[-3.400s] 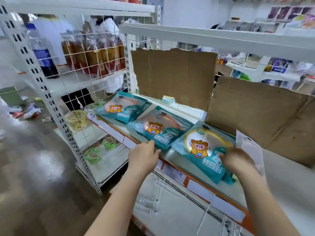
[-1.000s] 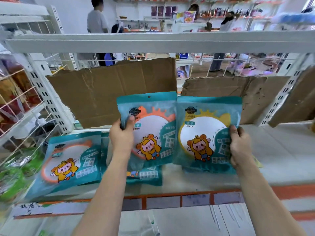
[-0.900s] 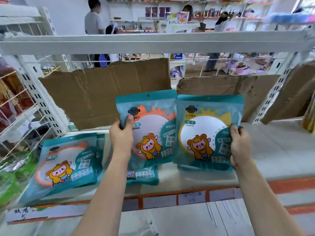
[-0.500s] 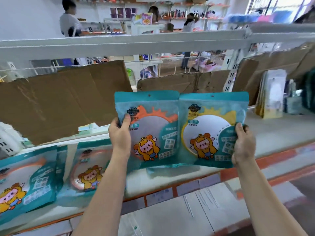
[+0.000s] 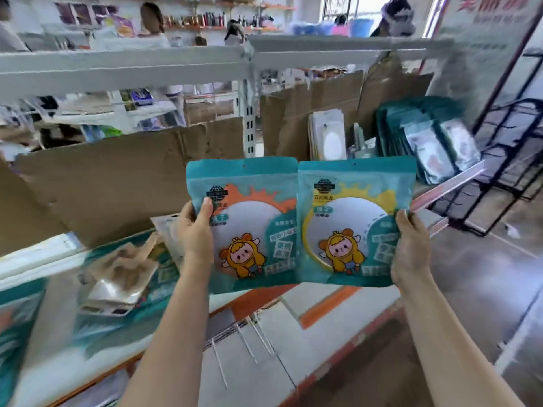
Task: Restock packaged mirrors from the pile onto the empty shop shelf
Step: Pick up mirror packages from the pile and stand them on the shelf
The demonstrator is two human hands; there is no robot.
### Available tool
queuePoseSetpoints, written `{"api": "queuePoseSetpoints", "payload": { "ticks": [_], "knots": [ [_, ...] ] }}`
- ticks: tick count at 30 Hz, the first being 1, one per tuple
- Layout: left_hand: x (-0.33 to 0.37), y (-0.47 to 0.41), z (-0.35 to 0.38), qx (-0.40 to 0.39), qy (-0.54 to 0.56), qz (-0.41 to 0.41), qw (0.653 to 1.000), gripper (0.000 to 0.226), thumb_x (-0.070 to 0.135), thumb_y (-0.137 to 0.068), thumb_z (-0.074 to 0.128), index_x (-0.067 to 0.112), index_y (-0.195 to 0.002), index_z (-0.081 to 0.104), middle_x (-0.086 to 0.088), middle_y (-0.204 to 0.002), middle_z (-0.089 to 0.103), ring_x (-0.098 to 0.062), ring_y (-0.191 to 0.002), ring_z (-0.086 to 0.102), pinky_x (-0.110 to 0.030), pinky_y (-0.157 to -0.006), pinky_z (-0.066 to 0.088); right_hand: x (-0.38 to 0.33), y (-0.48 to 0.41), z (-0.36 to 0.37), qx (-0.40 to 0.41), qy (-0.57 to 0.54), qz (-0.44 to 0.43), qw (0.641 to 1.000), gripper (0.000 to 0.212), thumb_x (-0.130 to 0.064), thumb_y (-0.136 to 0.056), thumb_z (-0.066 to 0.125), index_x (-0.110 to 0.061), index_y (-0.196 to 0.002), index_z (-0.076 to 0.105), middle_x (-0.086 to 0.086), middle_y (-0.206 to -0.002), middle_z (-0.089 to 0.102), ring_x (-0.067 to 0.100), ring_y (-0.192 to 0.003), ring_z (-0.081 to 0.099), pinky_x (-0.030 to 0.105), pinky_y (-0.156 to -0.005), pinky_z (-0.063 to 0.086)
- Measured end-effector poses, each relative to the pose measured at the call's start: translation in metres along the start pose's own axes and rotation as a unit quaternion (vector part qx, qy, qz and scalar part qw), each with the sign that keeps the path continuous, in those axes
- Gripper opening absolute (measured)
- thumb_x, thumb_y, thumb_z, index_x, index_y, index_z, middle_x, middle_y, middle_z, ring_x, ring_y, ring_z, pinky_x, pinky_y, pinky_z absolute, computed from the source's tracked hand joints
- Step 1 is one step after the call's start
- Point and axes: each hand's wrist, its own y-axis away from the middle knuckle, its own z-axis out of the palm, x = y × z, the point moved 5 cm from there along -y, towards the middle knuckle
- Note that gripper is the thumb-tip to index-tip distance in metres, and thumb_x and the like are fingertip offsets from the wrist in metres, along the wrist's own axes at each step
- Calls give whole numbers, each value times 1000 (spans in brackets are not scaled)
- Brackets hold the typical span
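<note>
Above the shelf (image 5: 323, 301) edge, left hand (image 5: 195, 230) grips orange mirror pack (image 5: 249, 230), right hand (image 5: 411, 248) grips yellow mirror pack (image 5: 349, 224), both upright, edges touching. Best keep them level, stand against cardboard (image 5: 117, 186).

Only the person's hands and forearms are in view. The left hand (image 5: 195, 230) and the right hand (image 5: 411, 248) are bare. The left forearm (image 5: 176, 318) and the right forearm (image 5: 440, 333) are bare too, as far down as the view reaches. Both forearms are slim and smooth. The left thumbnail (image 5: 207, 201) is short, rounded and plain. Fine creases mark the back of the right hand near the wrist.
</note>
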Motion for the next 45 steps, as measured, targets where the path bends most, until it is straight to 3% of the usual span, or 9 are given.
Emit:
{"api": "queuePoseSetpoints", "payload": {
  "ticks": [7, 14, 22, 27, 31, 35, 41, 45],
  "knots": [
    [-48, 18, 93, -52, -12, -33, 998, 18, 15, -94, 56, 20, -78, 61, 9, -67, 66, -6, -58, 61, -23, -55, 52, -10, -49, -77, 50, -5, -5, 999, 24, -16, -97, 48, -20, -74, 50, -9, -50, 55, 6, -41, 52, 16, -41, 42],
    [-89, 14, 189, -107, -9, -81, 991, 12, 17, -93, 57, 20, -82, 61, 0, -79, 67, -9, -61, 64, -25, -58, 54, -13, -97, -133, 135, 0, -4, 991, 24, -18, -97, 48, -19, -73, 49, -12, -47, 55, 3, -40, 52, 14, -39, 40],
    [-134, -2, 313, -169, 3, -101, 980, 12, 16, -94, 55, 20, -84, 61, 8, -70, 67, -3, -54, 63, -21, -52, 51, -35, -169, -178, 216, 24, -34, 975, 21, -19, -97, 48, -20, -76, 52, -14, -50, 59, 0, -42, 55, 12, -40, 41],
    [-162, -6, 383, -181, 6, -128, 975, 6, 16, -93, 56, 15, -96, 61, 4, -80, 65, 3, -53, 62, -19, -57, 51, -39, -204, -214, 264, 24, -33, 964, 22, -22, -96, 50, -21, -75, 52, -9, -56, 61, 4, -46, 57, 15, -43, 44],
    [-184, -1, 432, -214, -3, -126, 969, 13, 15, -94, 56, 21, -83, 61, 14, -60, 68, 2, -52, 61, -18, -53, 51, -42, -233, -243, 290, 6, -35, 956, 23, -21, -96, 51, -23, -73, 51, -9, -57, 61, 5, -46, 57, 18, -46, 45],
    [-204, 10, 480, -229, -13, -120, 966, 18, 15, -93, 56, 25, -78, 59, 18, -57, 66, 2, -51, 61, -19, -54, 51, -45, -268, -272, 289, 18, -31, 957, 21, -23, -95, 52, -24, -75, 53, -5, -68, 60, 9, -52, 58, 28, -56, 46],
    [-231, 27, 542, -196, 0, -115, 974, 19, 13, -93, 56, 23, -77, 60, 10, -63, 67, -7, -61, 60, -27, -63, 50, -60, -344, -313, 258, 41, -40, 965, 22, -21, -97, 50, -20, -75, 52, -8, -60, 57, 7, -49, 55, 22, -48, 44],
    [-242, 38, 580, -168, 5, -105, 980, 19, 11, -93, 56, 20, -78, 61, 14, -58, 67, 0, -51, 60, -19, -53, 51, -67, -395, -336, 223, 30, -28, 974, 24, -20, -97, 49, -19, -73, 50, -9, -55, 55, 6, -46, 53, 23, -48, 42]
  ]
}}
